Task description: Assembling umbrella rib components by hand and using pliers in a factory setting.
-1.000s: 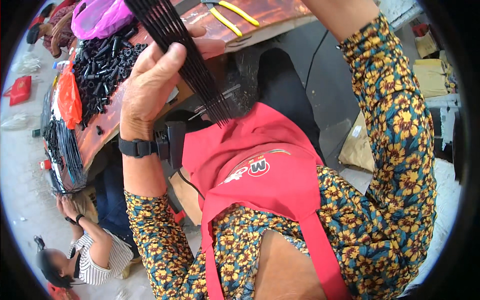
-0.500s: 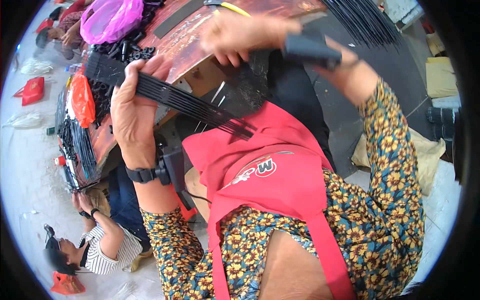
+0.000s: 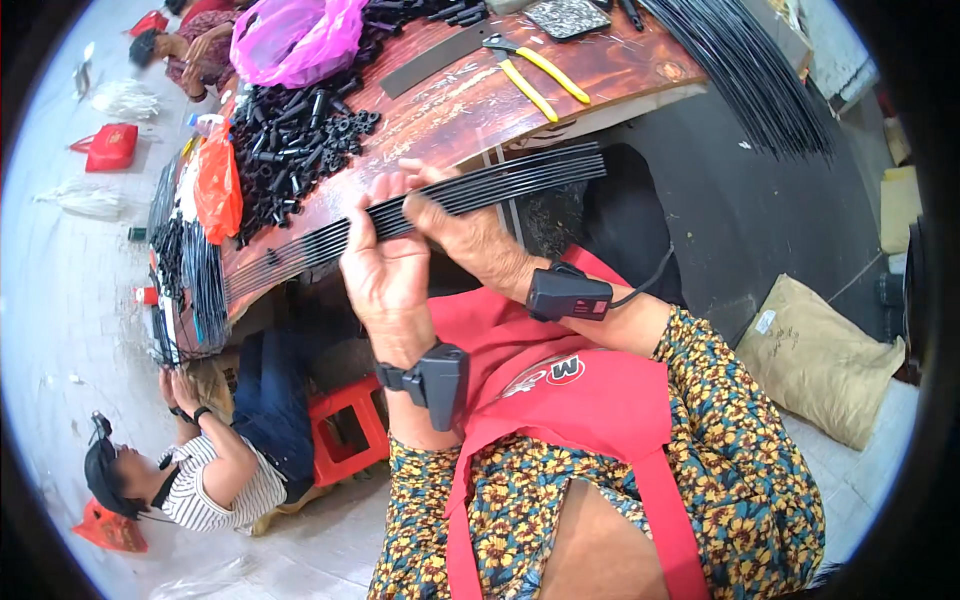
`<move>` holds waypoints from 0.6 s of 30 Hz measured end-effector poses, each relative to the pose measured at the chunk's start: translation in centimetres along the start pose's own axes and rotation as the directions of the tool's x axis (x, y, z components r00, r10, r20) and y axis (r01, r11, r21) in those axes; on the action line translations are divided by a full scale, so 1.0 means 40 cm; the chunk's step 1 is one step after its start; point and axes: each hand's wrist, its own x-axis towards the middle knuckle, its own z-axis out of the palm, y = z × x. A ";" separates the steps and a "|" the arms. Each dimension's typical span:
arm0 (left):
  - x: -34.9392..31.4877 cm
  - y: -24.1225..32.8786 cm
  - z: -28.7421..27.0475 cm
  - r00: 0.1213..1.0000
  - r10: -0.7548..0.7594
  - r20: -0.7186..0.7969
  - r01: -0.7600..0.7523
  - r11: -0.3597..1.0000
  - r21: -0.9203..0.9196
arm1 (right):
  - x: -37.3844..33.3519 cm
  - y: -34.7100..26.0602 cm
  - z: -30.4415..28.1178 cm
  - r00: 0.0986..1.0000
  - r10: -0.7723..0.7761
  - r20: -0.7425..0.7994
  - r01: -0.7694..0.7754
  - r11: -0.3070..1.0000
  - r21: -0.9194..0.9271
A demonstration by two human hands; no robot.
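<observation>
My left hand [image 3: 383, 272] and my right hand [image 3: 462, 232] both grip a flat bundle of thin black rods [image 3: 520, 178], held level in front of the edge of a brown wooden table [image 3: 470, 105]. The left hand holds the bundle near its middle with the fingers curled over it. Just to its right, the right hand pinches the same rods. Each wrist wears a black strap-on device. A red apron covers my flowered top.
On the table lie a heap of small black tubes [image 3: 290, 150], yellow-handled pliers [image 3: 540, 72], a pink bag [image 3: 295, 40], an orange bag [image 3: 217, 185] and a fan of long black rods [image 3: 760, 70]. A person in a striped shirt [image 3: 215, 480] sits low at the left beside a red stool [image 3: 345, 425]. A tan sack [image 3: 815, 350] lies at the right.
The rod bundle has swung from steeply tilted to almost level. My right hand came down from above the table and took hold of it beside the left hand.
</observation>
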 end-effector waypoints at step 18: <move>-0.062 -0.138 0.131 0.929 -0.200 0.311 0.076 0.927 0.368 | 0.311 -0.295 -0.156 0.944 0.141 0.298 -0.082 0.976 -0.204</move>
